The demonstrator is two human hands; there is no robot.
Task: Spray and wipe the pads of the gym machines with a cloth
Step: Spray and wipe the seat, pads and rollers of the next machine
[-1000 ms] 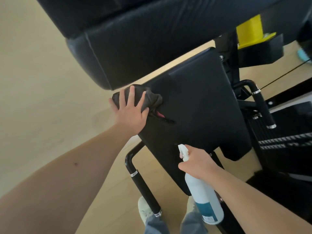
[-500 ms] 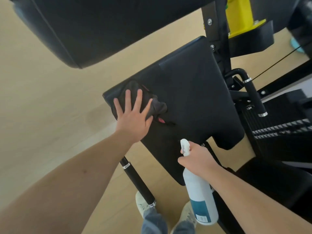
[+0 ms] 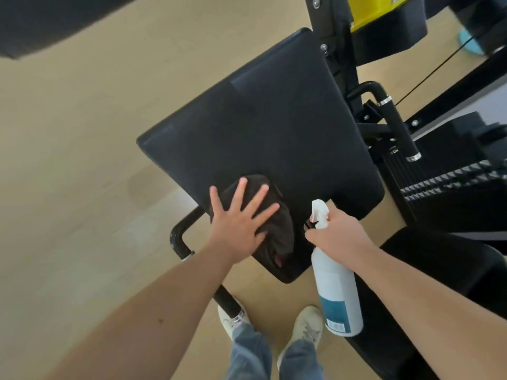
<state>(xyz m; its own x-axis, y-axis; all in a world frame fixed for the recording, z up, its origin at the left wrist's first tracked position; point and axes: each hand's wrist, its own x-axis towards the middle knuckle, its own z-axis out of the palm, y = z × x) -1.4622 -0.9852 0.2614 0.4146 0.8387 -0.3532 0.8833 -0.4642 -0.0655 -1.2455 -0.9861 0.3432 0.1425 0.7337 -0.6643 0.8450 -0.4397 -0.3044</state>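
Note:
A black seat pad of a gym machine tilts across the middle of the head view. A dark cloth lies on its near lower corner. My left hand presses flat on the cloth with fingers spread. Just to the right, my right hand grips the neck of a white spray bottle with a blue label; the bottle hangs downward beside the pad's near edge, its nozzle pointing up.
Another black pad hangs at the top left. A black handle bar and the machine's frame with a yellow part stand at the right. A black tube frame runs below the pad. My shoes stand on the wooden floor.
My left hand has slid the cloth from the pad's far left corner down to its near corner. The right hand keeps holding the bottle. The view has shifted downward.

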